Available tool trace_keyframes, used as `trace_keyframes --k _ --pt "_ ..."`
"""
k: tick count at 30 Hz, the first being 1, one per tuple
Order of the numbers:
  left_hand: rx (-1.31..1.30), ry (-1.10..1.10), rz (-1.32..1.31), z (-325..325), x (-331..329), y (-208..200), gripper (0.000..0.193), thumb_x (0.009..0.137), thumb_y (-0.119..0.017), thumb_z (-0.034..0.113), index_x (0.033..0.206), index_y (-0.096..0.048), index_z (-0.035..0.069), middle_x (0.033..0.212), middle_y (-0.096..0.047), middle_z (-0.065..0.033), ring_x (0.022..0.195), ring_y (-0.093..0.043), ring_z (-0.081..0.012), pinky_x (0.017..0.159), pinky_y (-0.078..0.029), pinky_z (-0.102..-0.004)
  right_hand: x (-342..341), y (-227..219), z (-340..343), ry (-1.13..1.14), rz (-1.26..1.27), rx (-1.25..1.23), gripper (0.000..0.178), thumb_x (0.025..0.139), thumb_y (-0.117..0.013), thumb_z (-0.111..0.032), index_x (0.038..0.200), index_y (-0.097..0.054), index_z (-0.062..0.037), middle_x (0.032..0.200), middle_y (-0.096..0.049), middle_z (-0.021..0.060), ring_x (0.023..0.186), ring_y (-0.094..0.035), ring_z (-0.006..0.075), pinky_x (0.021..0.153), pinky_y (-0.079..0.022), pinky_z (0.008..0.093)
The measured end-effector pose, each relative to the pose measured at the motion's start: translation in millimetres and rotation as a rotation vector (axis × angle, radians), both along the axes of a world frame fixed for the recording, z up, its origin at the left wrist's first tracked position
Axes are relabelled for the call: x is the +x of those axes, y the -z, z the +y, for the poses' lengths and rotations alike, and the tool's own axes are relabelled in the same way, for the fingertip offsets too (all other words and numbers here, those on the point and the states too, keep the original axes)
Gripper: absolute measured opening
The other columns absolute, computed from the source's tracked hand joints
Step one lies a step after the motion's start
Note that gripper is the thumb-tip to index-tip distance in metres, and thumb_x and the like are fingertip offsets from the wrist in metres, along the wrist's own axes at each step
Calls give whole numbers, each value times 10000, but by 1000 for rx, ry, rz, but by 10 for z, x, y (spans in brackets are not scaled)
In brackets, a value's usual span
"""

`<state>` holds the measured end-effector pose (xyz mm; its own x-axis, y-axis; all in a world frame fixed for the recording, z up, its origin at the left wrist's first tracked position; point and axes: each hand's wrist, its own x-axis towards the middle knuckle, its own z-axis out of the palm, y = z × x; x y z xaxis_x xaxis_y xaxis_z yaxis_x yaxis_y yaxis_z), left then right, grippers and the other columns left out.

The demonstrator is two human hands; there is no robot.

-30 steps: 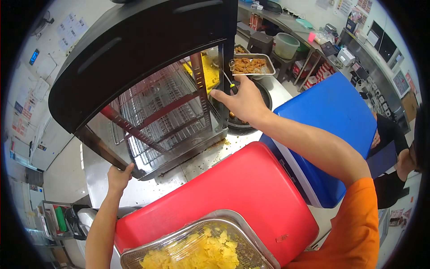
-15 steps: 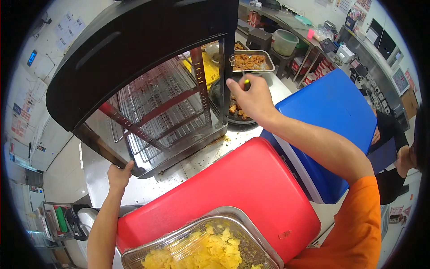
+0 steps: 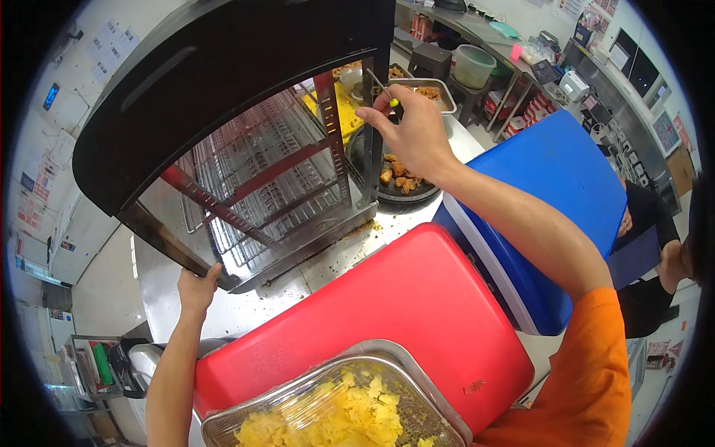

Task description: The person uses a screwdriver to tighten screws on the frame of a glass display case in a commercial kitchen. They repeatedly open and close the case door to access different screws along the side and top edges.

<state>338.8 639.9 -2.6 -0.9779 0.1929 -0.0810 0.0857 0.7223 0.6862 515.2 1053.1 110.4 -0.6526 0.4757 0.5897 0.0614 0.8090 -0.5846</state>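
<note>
A black food display warmer [image 3: 246, 82] with wire racks [image 3: 261, 156] inside stands on a metal table. My left hand [image 3: 198, 289] is closed round its lower front corner, thumb on top. Beside the warmer's right-hand post [image 3: 369, 141], my right hand [image 3: 414, 128] grips a screwdriver [image 3: 395, 103] by its black and yellow handle. The thin metal shaft points up and left at the post; whether the tip touches is too small to tell. Behind that hand lie fried pieces [image 3: 401, 179] in a round dark pan [image 3: 410, 200].
A red cooler lid [image 3: 372, 298] lies close in front, bearing a metal tray [image 3: 424, 380] of yellow chips [image 3: 342, 410] under clear film. To the right stands a blue cooler [image 3: 547, 201]. Another person's hand [image 3: 625, 223] shows at its far side. Crumbs [image 3: 350, 246] dot the metal table [image 3: 171, 298].
My right hand has moved slightly left and up with the screwdriver, its shaft now angled up along the post. My left hand stays on the corner.
</note>
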Motion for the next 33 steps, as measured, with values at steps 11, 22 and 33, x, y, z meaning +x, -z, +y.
trace_keyframes --k 11,22,33 --pt "25 -10 -15 -35 -37 51 384 813 -823 222 905 -550 -32 684 -658 -108 555 -606 -162 534 -484 -306 -12 28 173 -14 55 -33 380 845 -773 -348 868 -642 8 723 -651 109 644 -626 234 640 -479 365" --pt "6 -9 -16 36 35 -22 341 827 -808 246 868 -595 -17 660 -654 -91 581 -611 -153 564 -482 -309 -51 91 202 -34 53 -13 463 785 -827 -401 855 -562 -28 714 -601 63 658 -564 181 647 -459 338" --pt "-54 -5 -10 17 26 -8 361 837 -792 295 879 -620 -20 642 -656 -93 586 -620 -158 582 -479 -316 -76 95 182 -6 54 79 512 809 -804 -403 949 -548 18 666 -609 136 610 -627 256 613 -484 369"
